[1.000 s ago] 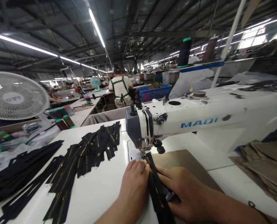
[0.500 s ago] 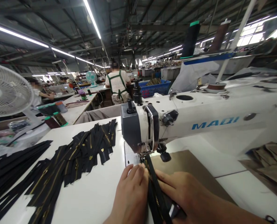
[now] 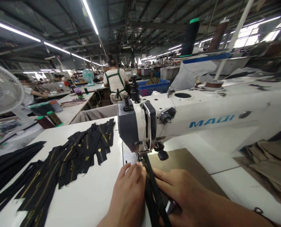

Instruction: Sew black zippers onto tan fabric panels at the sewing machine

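A black zipper strip with gold teeth [image 3: 152, 192] runs from under the presser foot of a white MAQI sewing machine [image 3: 201, 119] toward me. My left hand [image 3: 128, 195] lies flat on the table, fingers stretched along the strip's left edge. My right hand [image 3: 185, 195] presses flat on the strip's right side and on the brown fabric [image 3: 185, 160] under it, fingers extended. Both sets of fingertips sit just in front of the needle area [image 3: 142, 156].
A heap of black zippers [image 3: 67, 157] spreads over the white table [image 3: 90, 195] to the left. A white fan [image 3: 0, 91] stands far left. Folded brown fabric pieces [image 3: 268, 160] lie at the right. Thread cones [image 3: 190, 37] stand behind the machine. Other people work at tables beyond.
The view has shifted closer and slightly right. Both hands stay flat beside the zipper strip at the presser foot, edging a little leftward in the frame.
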Demonstrator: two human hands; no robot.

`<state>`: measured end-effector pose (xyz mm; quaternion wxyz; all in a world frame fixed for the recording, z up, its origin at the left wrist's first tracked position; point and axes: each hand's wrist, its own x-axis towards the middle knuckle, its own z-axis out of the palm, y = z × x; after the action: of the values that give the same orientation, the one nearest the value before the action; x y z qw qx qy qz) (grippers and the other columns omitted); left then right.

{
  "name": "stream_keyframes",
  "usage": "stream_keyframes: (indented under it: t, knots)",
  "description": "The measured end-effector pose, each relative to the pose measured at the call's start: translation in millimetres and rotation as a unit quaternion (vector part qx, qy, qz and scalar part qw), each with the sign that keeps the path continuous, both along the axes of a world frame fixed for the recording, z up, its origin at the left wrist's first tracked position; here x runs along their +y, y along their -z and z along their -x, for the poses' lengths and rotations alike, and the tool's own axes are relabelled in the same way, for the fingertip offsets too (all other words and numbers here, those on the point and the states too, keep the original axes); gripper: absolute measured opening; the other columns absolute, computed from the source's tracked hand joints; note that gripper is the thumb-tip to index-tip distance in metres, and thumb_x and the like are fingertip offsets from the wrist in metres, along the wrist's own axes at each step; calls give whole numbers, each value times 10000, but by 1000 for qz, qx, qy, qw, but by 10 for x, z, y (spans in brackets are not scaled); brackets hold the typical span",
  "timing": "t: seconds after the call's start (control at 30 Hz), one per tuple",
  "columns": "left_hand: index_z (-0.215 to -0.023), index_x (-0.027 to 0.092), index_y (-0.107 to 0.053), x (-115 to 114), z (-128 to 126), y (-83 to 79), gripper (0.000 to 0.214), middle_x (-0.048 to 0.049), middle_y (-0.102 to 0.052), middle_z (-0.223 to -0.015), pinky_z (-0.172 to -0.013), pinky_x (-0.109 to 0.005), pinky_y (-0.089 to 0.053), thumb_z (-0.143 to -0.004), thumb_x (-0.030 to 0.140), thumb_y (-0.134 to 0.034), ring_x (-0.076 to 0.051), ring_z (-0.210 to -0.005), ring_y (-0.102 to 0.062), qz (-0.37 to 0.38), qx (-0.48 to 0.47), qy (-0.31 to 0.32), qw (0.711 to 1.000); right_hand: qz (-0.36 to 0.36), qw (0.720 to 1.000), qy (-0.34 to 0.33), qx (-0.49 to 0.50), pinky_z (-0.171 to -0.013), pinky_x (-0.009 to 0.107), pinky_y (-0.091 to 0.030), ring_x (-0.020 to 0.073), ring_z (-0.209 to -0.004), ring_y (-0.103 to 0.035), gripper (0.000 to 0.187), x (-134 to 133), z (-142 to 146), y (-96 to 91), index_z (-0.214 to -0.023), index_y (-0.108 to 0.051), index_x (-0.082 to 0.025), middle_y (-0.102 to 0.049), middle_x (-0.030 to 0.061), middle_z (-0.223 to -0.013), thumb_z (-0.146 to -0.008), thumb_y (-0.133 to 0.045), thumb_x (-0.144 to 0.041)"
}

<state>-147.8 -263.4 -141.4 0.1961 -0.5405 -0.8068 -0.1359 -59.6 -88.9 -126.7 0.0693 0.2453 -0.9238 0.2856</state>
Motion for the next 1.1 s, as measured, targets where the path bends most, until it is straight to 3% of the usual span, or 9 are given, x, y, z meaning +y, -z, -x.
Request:
stream_keyframes:
  t: [0.4, 0.63, 0.9, 1.1]
  knots:
    - [-1025, 108, -588, 12, -40, -107, 233, -128, -625, -1070, -975, -440, -415, -839, 38, -468, -252, -1015, -590, 67, -18, -10, 998, -56, 998, 19, 16, -791, 381, -492, 287, -972, -586, 618, 70, -22, 71, -1291, -456, -129, -463, 166, -1319, -760, -629, -392]
    - [-958, 115, -586, 39, -45, -178, 151, -114, -602, -970, -869, -425, -463, -832, 68, -517, -258, -931, -574, 64, -46, -7, 997, -46, 998, 12, 32, -842, 382, -482, 286, -1043, -555, 616, 106, -4, 88, -1316, -432, -133, -439, 154, -1348, -772, -598, -369]
    - [-923, 139, -593, 67, 13, -107, 147, -90, -579, -906, -741, -389, -498, -838, 63, -499, -238, -820, -555, 45, -72, -39, 996, -45, 998, 7, 46, -780, 349, -493, 261, -965, -591, 547, 166, 146, 74, -1271, -489, -166, -543, 110, -1225, -764, -605, -338]
    - [-1010, 160, -603, -20, -16, -114, 276, -104, -617, -1014, -787, -401, -524, -785, 49, -488, -246, -901, -593, 24, -86, -20, 996, -40, 996, 18, 75, -802, 366, -510, 272, -989, -600, 531, 159, 228, 48, -1243, -528, -163, -539, 109, -1257, -725, -576, -270]
